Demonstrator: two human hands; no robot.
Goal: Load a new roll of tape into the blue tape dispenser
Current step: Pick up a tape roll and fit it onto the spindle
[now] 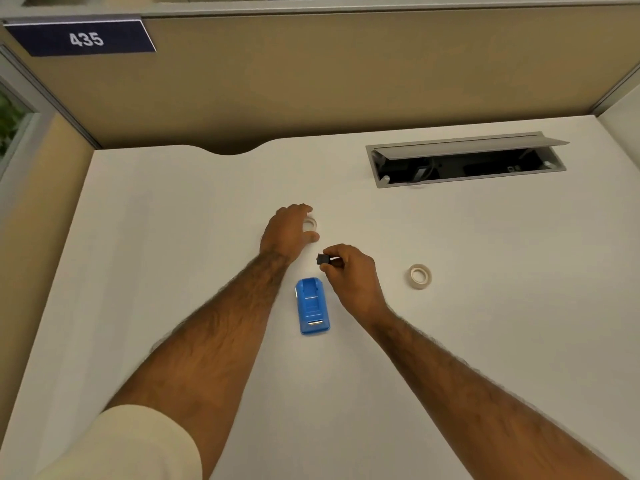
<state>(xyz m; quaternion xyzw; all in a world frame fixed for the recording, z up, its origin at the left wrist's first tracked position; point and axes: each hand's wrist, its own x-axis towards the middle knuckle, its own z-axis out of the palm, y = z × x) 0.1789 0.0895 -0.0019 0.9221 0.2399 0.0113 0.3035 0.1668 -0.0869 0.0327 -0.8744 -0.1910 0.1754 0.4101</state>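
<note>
Tape dispenser [312, 306], blue and with no roll in it, lies flat on the white desk [173, 237] near the middle of the view, its long axis running from twelve to six o'clock. At about one o'clock from it, the right hand [353, 278] pinches a small black piece [325, 260] between thumb and fingertips; it looks like the dispenser's core hub, held clear of the desk, probably so a roll can be slipped onto it. At eleven o'clock from the dispenser, the left hand [289, 233] reaches palm-down over a pale tape ring [310, 224], fingers curled around its near side and touching or almost touching it; whether the grip has closed cannot be told. How much tape that ring carries is hard to judge, since the hand covers half of it. A second roll of tape [419, 276] lies flat at three o'clock from the dispenser, well apart from both hands. Nothing is loaded yet, so the task seems at an early stage. An open cable hatch [465, 161] sits toward the far right of the desk.
</note>
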